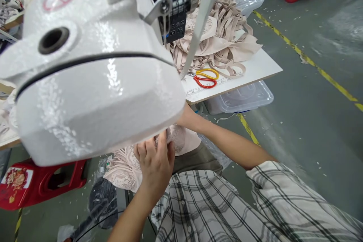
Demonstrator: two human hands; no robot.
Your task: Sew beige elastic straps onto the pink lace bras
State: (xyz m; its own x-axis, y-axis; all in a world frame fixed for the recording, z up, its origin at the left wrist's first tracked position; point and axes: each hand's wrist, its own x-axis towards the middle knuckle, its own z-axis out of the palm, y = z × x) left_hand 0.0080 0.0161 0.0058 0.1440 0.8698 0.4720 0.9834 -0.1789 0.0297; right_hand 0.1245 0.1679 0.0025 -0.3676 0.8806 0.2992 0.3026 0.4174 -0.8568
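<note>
A white sewing machine head (102,102) fills the upper left and covers much of the work beneath it. My left hand (154,159) lies over beige lace fabric (178,140) at its lower edge, fingers stretched and apart, fingertips partly hidden. Of my right hand (184,116), only the part near the wrist shows; the fingers are behind the machine head, so their hold cannot be seen. More beige lace pieces (124,170) hang in a bunch left of my left hand. A pale tape (200,26) runs down behind the machine head.
Scissors with red and yellow handles (205,77) lie on the white table (255,72) beside piled beige straps and cups (221,34). A control panel (172,3) stands behind the machine. Clear plastic bins (246,96) and a red stool (42,185) flank the work.
</note>
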